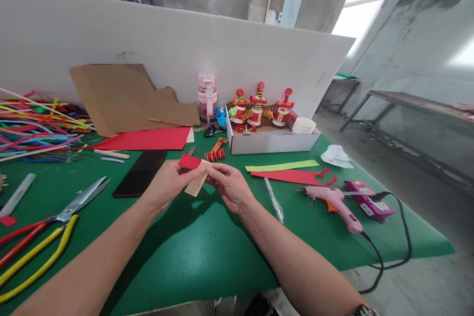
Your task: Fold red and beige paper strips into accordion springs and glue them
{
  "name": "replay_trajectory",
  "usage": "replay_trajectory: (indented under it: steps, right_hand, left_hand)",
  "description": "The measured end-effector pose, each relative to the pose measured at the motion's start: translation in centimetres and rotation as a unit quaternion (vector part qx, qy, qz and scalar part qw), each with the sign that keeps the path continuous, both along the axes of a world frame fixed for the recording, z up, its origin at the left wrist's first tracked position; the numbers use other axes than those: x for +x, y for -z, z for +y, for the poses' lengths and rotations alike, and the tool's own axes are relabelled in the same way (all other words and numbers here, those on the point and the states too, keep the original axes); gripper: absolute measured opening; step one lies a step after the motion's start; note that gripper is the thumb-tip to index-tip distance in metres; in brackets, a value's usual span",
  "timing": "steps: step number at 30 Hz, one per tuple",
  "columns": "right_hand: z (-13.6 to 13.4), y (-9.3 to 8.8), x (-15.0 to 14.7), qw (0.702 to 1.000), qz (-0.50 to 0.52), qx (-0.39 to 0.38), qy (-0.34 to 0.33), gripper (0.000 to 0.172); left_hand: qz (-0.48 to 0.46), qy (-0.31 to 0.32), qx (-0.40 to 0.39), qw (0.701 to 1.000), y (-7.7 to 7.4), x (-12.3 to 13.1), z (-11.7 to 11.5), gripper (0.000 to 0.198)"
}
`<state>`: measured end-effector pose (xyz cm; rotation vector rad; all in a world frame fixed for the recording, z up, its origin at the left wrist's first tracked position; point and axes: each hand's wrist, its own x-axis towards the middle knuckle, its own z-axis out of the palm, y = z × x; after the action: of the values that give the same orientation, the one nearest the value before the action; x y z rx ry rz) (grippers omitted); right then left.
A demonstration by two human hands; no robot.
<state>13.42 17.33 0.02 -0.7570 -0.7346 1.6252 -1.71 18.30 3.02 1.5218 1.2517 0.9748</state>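
Note:
My left hand (165, 183) and my right hand (230, 188) meet above the green table, both with fingers closed on paper strips. A red paper strip (190, 161) sticks up by my left thumb. A pale beige paper strip (195, 186) slants down between the hands, and the two strips meet at an angle near my right fingertips. Fingers hide part of that join. Just beyond the hands lies an orange and red accordion-folded paper strip (215, 152). A dark phone (140, 174) is beside my left wrist, and a white pen (274, 201) lies right of my right hand.
A white box (274, 144) holds several red paper figures. Right of it are crumpled tissue (336, 156) and a corded pink glue gun (336, 203). Green (283, 165) and red strips lie nearer. Scissors (79, 201), pipe cleaners (40, 128) and cardboard (118, 96) occupy the left.

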Motion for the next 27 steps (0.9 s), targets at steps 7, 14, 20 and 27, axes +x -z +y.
replay_trajectory:
  steps: [7,14,20,27]
  right_hand:
    - [-0.2,-0.8,0.7,0.988,-0.140,0.063,-0.001,0.031]
    - [0.0,0.4,0.2,0.992,-0.114,0.048,0.021,0.023]
    - [0.3,0.7,0.2,0.993,-0.116,0.030,-0.004,0.028]
    - [0.4,0.0,0.9,0.979,-0.190,0.068,0.015,0.024]
  left_hand:
    - [0.093,0.061,0.018,0.994,-0.1,-0.7,0.3,0.037]
    - [0.123,0.093,0.044,0.987,-0.1,-0.4,0.3,0.037]
    - [0.133,0.107,0.026,0.985,-0.2,-0.9,0.5,0.037]
    - [0.162,0.099,0.033,0.981,-0.6,-1.6,0.7,0.036]
